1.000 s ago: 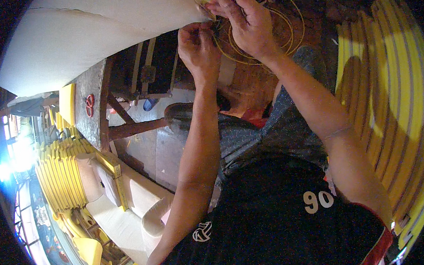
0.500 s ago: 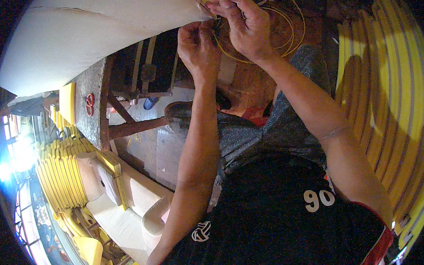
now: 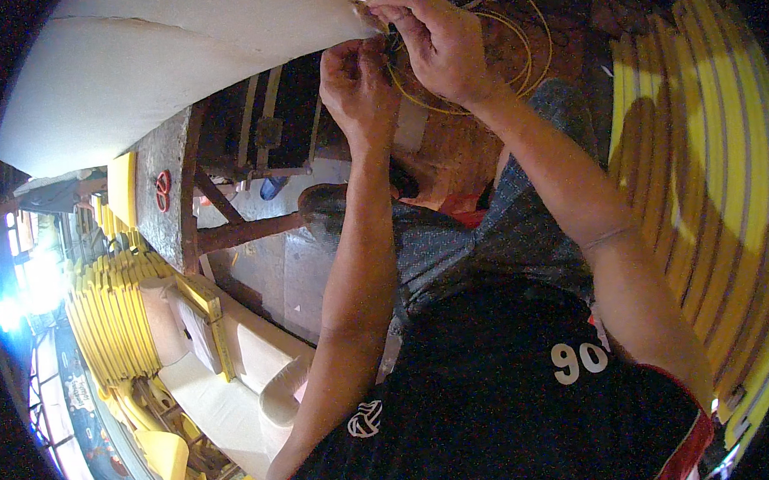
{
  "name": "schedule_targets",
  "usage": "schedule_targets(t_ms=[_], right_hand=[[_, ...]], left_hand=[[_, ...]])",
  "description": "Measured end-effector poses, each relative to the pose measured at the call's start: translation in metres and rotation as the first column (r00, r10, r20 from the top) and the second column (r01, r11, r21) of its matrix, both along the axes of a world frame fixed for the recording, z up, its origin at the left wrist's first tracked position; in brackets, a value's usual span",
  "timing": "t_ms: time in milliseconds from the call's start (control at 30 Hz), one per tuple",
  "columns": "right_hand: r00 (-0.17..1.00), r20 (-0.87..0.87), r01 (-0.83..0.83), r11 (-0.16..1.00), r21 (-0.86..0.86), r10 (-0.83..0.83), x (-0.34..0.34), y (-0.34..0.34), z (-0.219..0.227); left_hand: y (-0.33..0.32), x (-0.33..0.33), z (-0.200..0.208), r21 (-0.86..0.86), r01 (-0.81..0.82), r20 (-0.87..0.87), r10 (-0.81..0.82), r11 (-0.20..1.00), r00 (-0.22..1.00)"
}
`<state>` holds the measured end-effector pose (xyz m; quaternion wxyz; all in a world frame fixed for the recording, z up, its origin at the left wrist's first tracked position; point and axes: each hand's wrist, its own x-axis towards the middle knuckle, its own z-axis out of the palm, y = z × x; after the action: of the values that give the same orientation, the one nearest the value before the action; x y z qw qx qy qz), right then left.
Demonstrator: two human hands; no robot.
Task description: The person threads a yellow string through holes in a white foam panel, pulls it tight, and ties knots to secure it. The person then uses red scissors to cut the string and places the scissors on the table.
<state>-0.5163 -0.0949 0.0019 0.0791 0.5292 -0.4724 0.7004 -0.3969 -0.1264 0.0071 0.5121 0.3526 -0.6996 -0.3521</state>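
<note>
We see first the big white sheet (image 3: 158, 69), a smooth, matte, stiff-looking material that curves across the upper left and tapers to a corner at the top centre. On the far side, a stack of long yellow strips (image 3: 712, 188) runs in curved parallel bands down the right edge; a similar stack of yellow pieces (image 3: 114, 315) lies at the lower left, beside pale cream blocks (image 3: 226, 370). Between them stands a rough grey workbench (image 3: 169, 190) on rusty brown metal legs.

Our two forearms rise from the lower edge to the sheet's corner. Our right hand (image 3: 439, 41) is curled, fingers bent and pressed close, with thumb and forefinger pinching the very edge of the sheet at its corner. Our left hand (image 3: 359, 89) sits just below and touching it, also closed into a loose fist, fingertips gathered at the same spot; what exactly they grip is hidden behind the knuckles.

Thin yellow cord (image 3: 497, 69), smooth and wiry, loops in several round coils just behind and under both hands, passing between the fingers of the right.
</note>
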Motion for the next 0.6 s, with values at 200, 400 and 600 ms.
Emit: schedule_targets(t_ms=[200, 400, 600], right_hand=[[0.993, -0.117, -0.006, 1.000, -0.002, 0.006, -0.012, 0.007, 0.017], [0.990, -0.126, -0.055, 0.996, 0.072, 0.063, -0.019, 0.009, 0.031], [0.990, -0.131, -0.038, 0.990, 0.135, 0.056, -0.018, -0.002, 0.011]], left_hand=[[0.001, 0.000, -0.002, 0.018, 0.037, -0.037, -0.036, 0.999, 0.999], [0.000, 0.000, -0.002, 0.069, 0.036, -0.058, -0.032, 0.997, 0.998], [-0.001, 0.001, 0.000, 0.006, 0.000, 0.039, 0.000, 1.000, 0.999]])
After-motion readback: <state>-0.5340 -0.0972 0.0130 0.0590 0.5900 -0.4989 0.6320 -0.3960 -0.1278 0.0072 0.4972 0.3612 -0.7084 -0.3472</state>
